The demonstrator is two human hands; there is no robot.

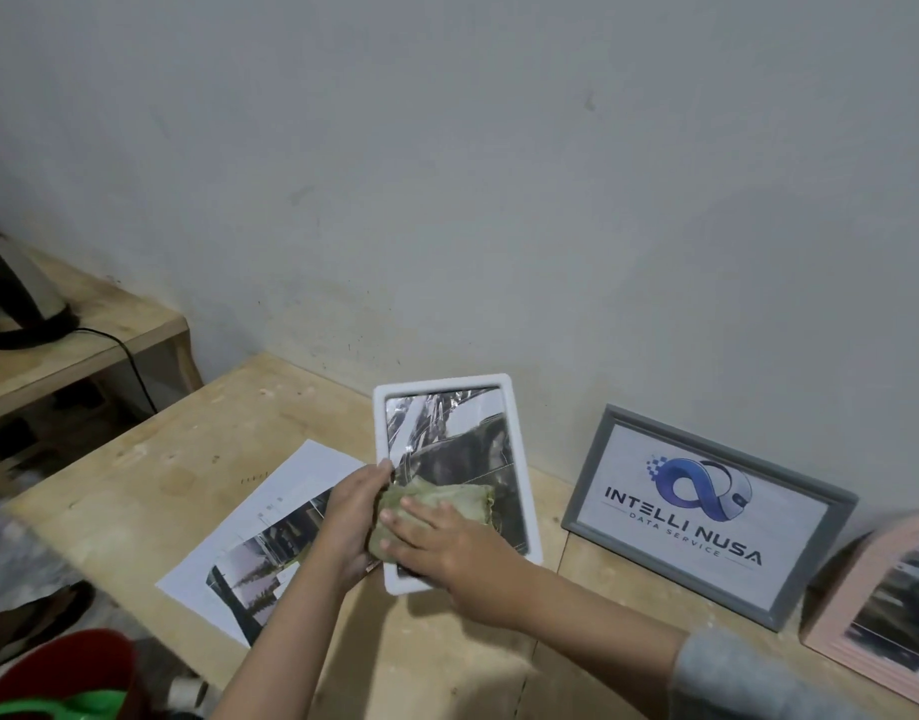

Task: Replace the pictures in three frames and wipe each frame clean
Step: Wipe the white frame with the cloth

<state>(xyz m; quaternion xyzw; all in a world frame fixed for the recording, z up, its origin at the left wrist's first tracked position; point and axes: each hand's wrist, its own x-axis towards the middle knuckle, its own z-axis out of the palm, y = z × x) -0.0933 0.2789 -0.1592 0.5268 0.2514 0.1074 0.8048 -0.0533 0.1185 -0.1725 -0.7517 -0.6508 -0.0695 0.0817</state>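
Against wall: grey frame (707, 517) reads "INTELLI NUSA DATA SERVICE"; right hand (447, 543) flat on cloth (436, 504), left hand (351, 517) grips white frame (520, 444)

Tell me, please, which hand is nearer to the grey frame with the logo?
Right. The right hand presses the cloth on the white frame, next to the grey frame; the left hand holds the white frame's far edge.

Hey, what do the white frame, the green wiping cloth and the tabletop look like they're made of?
White frame: probably plastic, with a smooth matte rim and rounded corners; its front pane is glossy, glass or clear plastic, showing glare. Green cloth: soft fabric, crumpled and folded under the right hand. Tabletop: pale unfinished wood, likely plywood, with visible grain.
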